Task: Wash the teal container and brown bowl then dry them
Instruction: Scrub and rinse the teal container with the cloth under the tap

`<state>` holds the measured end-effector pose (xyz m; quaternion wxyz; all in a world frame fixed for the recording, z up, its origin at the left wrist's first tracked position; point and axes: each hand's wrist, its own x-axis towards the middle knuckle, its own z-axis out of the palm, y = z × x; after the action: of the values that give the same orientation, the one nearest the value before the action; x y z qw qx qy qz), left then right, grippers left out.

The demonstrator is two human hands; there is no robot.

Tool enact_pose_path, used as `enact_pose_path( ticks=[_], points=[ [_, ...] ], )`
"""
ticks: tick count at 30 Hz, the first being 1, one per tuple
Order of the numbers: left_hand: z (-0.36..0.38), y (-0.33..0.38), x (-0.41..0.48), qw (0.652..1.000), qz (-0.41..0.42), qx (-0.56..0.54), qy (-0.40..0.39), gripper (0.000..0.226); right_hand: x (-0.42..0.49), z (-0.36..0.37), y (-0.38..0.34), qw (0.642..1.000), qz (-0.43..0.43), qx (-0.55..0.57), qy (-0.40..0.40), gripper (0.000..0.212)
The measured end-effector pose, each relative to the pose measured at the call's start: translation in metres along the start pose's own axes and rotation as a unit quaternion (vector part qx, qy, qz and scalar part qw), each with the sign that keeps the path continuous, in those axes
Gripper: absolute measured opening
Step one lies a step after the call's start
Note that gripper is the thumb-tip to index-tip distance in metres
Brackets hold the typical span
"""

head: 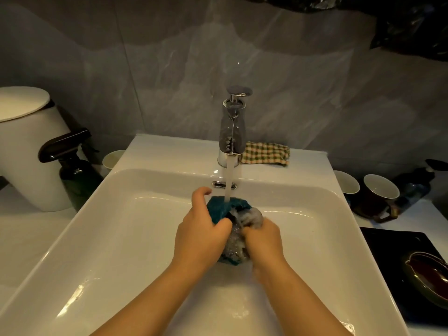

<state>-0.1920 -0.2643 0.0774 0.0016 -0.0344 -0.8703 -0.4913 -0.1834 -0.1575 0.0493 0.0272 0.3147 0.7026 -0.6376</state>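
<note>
In the sink, at frame centre, the left hand grips the teal container by its left side, thumb over the near edge. The container lies between the two hands, long axis up and down the frame, with its upper end under the stream. Just right of it, the right hand is clenched round a sudsy grey wad, blurred and pressed against the container. The left hand steadies it, and the right likely scrubs. The brown bowl sits at lower right, well apart and nearer the right hand.
</note>
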Motion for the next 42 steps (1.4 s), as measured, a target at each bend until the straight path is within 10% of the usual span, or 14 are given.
enact_pose_path(
  ticks=[3, 7, 10, 13, 19, 24, 31, 37, 42],
  points=[
    [-0.004, -0.002, 0.006, 1.0, -0.015, -0.006, 0.027, 0.052, -0.013, 0.007, 0.002, 0.985, 0.105, 0.093, -0.099, 0.012],
    [-0.01, -0.003, 0.006, 0.997, -0.007, 0.05, -0.064, 0.042, -0.001, 0.004, -0.001, 0.979, -0.082, -0.187, 0.02, 0.009],
    [-0.007, -0.002, 0.006, 0.99, -0.007, 0.065, -0.123, 0.034, -0.005, -0.001, 0.001, 0.831, -0.332, -0.411, 0.176, 0.038],
    [-0.006, 0.0, 0.007, 0.99, -0.015, 0.039, -0.136, 0.027, -0.004, -0.002, -0.001, 0.752, -0.501, -0.391, 0.175, 0.034],
    [-0.003, 0.0, 0.004, 0.999, -0.012, 0.029, -0.03, 0.045, 0.0, -0.004, -0.003, 0.979, -0.115, -0.169, 0.013, 0.02],
    [-0.005, -0.004, 0.004, 0.998, 0.022, 0.052, 0.038, 0.056, -0.021, 0.011, -0.002, 0.974, 0.169, 0.1, -0.112, 0.007],
    [-0.013, 0.0, 0.009, 0.994, 0.035, 0.082, -0.066, 0.043, -0.01, 0.0, 0.002, 0.975, -0.134, -0.17, 0.046, 0.013],
    [-0.009, -0.002, 0.005, 0.981, 0.048, 0.117, -0.148, 0.033, -0.004, 0.001, 0.007, 0.806, -0.479, -0.33, 0.111, 0.031],
    [-0.005, 0.001, 0.002, 0.996, 0.042, 0.057, -0.051, 0.052, 0.0, -0.002, 0.004, 0.971, -0.185, -0.136, 0.062, 0.023]
  ],
)
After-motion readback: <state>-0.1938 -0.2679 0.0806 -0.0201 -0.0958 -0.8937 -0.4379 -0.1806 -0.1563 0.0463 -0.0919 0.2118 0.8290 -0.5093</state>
